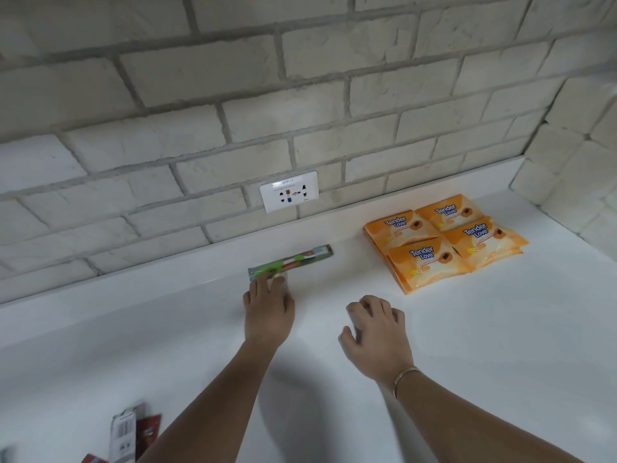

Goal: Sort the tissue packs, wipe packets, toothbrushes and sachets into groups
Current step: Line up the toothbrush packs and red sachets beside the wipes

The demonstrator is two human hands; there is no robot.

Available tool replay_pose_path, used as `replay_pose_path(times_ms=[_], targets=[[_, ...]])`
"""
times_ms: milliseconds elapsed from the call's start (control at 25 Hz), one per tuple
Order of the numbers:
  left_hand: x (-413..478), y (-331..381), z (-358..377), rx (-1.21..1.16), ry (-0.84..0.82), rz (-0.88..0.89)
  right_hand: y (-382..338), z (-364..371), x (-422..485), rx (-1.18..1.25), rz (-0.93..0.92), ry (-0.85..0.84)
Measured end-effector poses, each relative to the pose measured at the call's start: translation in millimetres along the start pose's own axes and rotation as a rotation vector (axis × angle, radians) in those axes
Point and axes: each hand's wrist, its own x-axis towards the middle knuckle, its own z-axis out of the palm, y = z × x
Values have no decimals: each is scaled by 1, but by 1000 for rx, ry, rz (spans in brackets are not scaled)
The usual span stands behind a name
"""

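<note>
A green packaged toothbrush (293, 261) lies on the white counter (500, 329) near the back ledge. My left hand (268, 309) reaches to it, fingertips touching its left end, fingers fairly straight. My right hand (375, 332) hovers over bare counter to the right, fingers loosely curled, holding nothing. Several orange wipe packets (444, 240) lie grouped at the back right. At the bottom left, a packaged toothbrush (123, 436) and red sachets (148, 429) are partly cut off by the frame edge.
A brick wall (300, 95) runs behind the counter and turns forward at the right. A white wall socket (289, 192) sits just above the ledge behind the green toothbrush.
</note>
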Motion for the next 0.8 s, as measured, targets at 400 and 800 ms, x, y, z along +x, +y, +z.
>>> replay_pose_path(times_ms=[400, 800], targets=[[-90, 0, -16, -183, -52, 37, 4, -4, 0, -18, -4, -20], [-147, -34, -86, -163, -134, -221, 1, -8, -1, -41, -45, -17]])
